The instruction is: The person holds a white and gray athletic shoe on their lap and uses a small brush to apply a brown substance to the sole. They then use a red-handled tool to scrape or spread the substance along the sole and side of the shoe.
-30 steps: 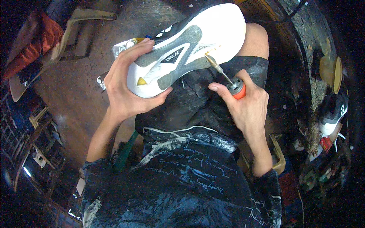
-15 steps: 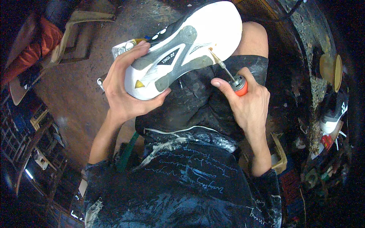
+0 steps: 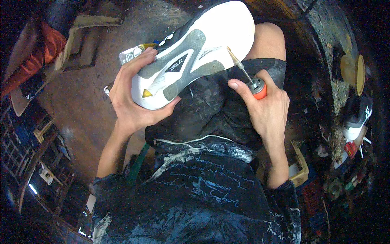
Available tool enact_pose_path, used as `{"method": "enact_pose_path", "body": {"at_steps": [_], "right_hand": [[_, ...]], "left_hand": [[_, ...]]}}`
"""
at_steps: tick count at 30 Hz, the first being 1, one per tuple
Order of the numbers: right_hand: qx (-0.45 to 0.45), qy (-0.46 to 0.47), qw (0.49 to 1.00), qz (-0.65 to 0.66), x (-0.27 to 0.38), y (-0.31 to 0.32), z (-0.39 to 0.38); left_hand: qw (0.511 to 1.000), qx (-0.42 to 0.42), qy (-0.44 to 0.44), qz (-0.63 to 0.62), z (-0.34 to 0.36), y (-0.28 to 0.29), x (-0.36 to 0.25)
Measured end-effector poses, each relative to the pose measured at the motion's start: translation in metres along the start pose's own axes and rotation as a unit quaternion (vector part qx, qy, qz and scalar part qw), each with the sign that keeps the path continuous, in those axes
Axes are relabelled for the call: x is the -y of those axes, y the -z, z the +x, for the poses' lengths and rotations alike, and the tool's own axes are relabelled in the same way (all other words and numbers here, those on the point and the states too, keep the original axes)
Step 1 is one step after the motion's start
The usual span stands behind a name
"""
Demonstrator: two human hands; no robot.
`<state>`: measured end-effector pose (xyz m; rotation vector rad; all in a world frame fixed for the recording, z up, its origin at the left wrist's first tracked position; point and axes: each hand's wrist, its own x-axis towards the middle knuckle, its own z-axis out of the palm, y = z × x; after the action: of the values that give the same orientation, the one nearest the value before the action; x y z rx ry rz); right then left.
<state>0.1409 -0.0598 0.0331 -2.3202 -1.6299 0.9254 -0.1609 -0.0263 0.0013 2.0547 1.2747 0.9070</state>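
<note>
Shoe [image 3: 191, 57] held sole-up over the lap, toe pointing to the upper right, heel toward the worker's left side. Left hand [image 3: 126, 99] clamped round the heel, thumb on the near edge, fingers over the far one. Right hand [image 3: 270, 103] closed on a thin tool [image 3: 245, 73] by its grey-and-red handle, thumb lying loose beside it; amber tip at the sole's near edge, touching or just off, can't tell.

Handling, my guess: light; sole stiff enough to press on, upper softer; smooth white rubber might slide in a slack grip. Heel looks the best hold, with the forefoot out in the open.

No bench under it: dark shorts [image 3: 203, 110], bare knee [image 3: 268, 42] beside the toe. Brown, scuffed floor [image 3: 81, 105]. Off right, a second shoe [image 3: 353, 132] and a yellow dish [image 3: 360, 75] by a rough ledge [image 3: 338, 89]. Room dim, cluttered.
</note>
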Motion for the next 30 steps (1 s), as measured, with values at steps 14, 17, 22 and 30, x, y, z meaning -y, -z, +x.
{"method": "enact_pose_path", "body": {"at_steps": [14, 17, 22, 30], "right_hand": [[0.002, -0.080, 0.994, 0.068, -0.007, 0.004, 0.001], [-0.023, -0.073, 0.994, 0.077, -0.010, 0.007, 0.000], [-0.007, -0.106, 0.986, 0.132, -0.016, 0.008, 0.000], [0.076, -0.162, 0.794, 0.581, -0.026, 0.040, 0.011]], "left_hand": [[1.000, 0.004, 0.024, -0.002, -0.012, -0.002, 0.000], [1.000, 0.000, 0.028, -0.010, -0.009, -0.001, -0.004], [1.000, -0.023, 0.011, 0.019, -0.004, 0.005, -0.016], [0.998, -0.029, 0.041, 0.023, -0.006, 0.012, -0.064]]}}
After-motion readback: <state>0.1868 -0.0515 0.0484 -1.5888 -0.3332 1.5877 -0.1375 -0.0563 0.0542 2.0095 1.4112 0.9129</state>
